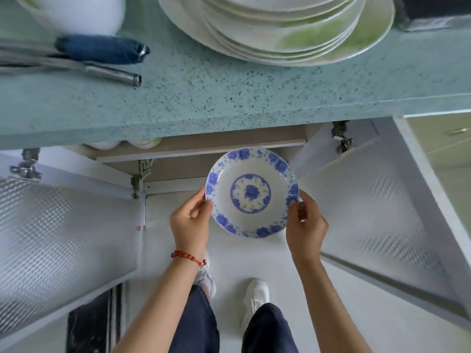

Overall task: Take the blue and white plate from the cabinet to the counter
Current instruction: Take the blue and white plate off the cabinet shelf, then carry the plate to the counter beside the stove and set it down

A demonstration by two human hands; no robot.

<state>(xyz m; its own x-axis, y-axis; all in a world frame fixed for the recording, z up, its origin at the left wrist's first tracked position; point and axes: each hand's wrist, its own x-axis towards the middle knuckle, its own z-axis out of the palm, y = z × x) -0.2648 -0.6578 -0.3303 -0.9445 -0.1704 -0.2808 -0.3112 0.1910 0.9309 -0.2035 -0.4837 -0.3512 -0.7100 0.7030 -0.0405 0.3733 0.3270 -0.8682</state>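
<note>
The blue and white plate [251, 192], white with blue flowers on its rim and centre, is held level in the air in front of the open cabinet [201, 154], below the counter edge. My left hand [190, 220] grips its left rim. My right hand [305, 225] grips its right rim. The speckled green counter [204, 98] runs across the view above the plate.
A stack of white and green plates [280, 29] sits on the counter at the back. A knife with a blue handle [102, 48] and a steel handle [112, 73] lie at the left. Two cabinet doors [63, 238] [369, 212] stand open on either side.
</note>
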